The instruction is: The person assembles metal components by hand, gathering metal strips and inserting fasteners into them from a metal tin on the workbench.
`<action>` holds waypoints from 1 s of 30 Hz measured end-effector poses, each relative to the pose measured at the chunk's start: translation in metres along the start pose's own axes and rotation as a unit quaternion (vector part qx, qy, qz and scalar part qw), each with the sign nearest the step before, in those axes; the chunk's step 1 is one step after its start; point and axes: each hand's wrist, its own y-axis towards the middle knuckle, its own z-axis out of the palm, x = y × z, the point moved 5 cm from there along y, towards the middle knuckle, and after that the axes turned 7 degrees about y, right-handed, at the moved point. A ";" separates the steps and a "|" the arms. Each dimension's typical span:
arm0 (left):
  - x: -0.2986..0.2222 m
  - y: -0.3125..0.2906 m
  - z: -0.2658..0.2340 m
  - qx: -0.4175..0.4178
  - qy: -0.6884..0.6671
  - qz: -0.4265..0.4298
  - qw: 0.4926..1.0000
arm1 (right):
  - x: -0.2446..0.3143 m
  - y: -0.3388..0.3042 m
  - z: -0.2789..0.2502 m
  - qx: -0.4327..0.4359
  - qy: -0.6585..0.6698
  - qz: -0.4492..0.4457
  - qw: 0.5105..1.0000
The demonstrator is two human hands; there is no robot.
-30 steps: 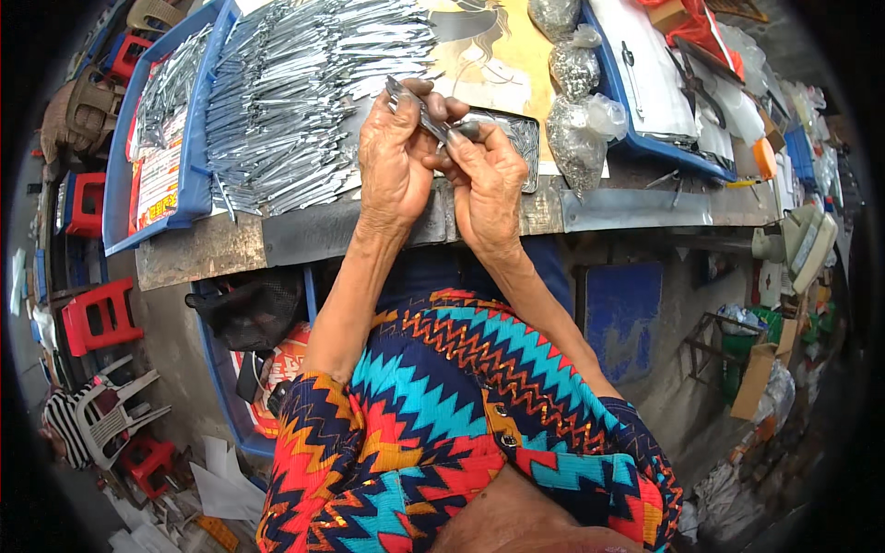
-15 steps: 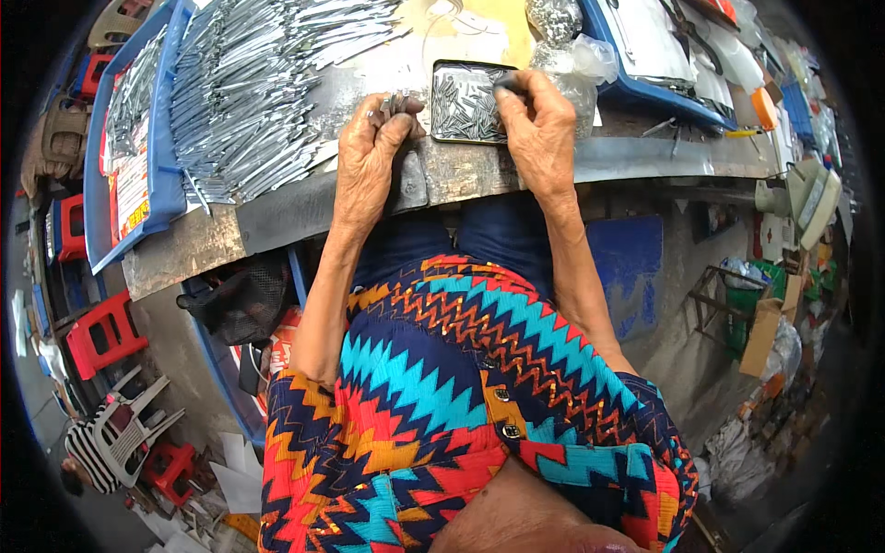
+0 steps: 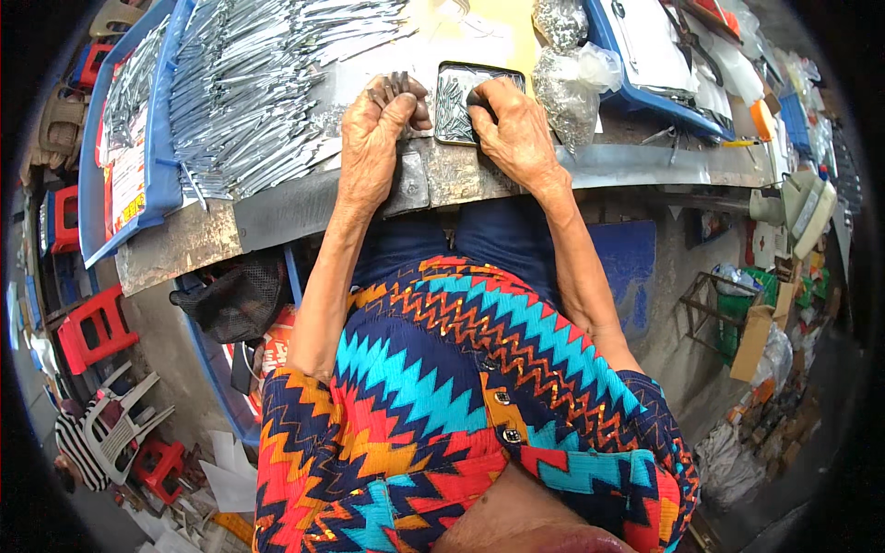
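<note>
My left hand [image 3: 378,134] is closed at the table's front edge, its thumb pressed against the curled fingers. A few short dark metal pins [image 3: 396,83] stick up from its fingertips. To the right lies a shallow rectangular tin [image 3: 437,120] with a dark rim, holding many short grey metal pins [image 3: 452,103]. My right hand [image 3: 518,134] reaches over the tin's right side, fingers curled down into it and closed together. Its fingertips are partly hidden, so what they pinch cannot be made out.
Long thin metal rods [image 3: 244,101] lie in a broad heap on the left of the table. A blue tray [image 3: 166,189] borders them. Clear plastic bags [image 3: 567,92] of small parts and another blue tray [image 3: 645,100] stand right. A red stool [image 3: 97,327] is on the floor.
My right hand has moved left and down over the tin, covering more of it. My left hand has turned slightly, and the pins in it now point upward.
</note>
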 end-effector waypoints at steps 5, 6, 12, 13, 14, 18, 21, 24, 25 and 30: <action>0.008 0.001 0.000 0.008 -0.031 -0.013 0.999 | -0.003 0.001 0.005 0.003 -0.018 0.001 1.000; 0.007 0.002 0.001 0.013 -0.027 -0.006 1.000 | -0.002 0.001 0.006 -0.004 -0.033 -0.019 0.999; 0.004 0.001 0.003 0.015 -0.028 0.004 0.999 | 0.007 0.005 0.004 0.015 -0.090 -0.047 0.995; 0.002 0.001 0.003 0.014 -0.028 0.005 0.999 | 0.010 0.006 0.006 0.037 -0.133 -0.062 0.988; 0.000 0.001 0.003 0.010 -0.018 0.009 1.000 | 0.013 0.007 0.008 0.059 -0.176 -0.076 0.980; -0.001 0.001 0.005 0.018 0.012 0.001 1.000 | 0.025 0.013 0.008 0.096 -0.214 -0.114 0.965; 0.002 0.001 0.003 0.020 0.010 0.000 1.000 | 0.033 0.017 0.015 0.130 -0.234 -0.162 0.950; 0.001 0.000 0.003 0.019 0.011 0.003 1.000 | 0.039 0.022 0.011 0.168 -0.210 -0.199 0.942; 0.001 0.000 0.003 0.017 0.010 0.008 1.000 | 0.036 0.024 0.010 0.167 -0.211 -0.199 0.942; 0.003 -0.001 0.003 0.023 0.007 0.010 1.000 | 0.022 0.030 0.003 0.232 -0.148 -0.209 0.938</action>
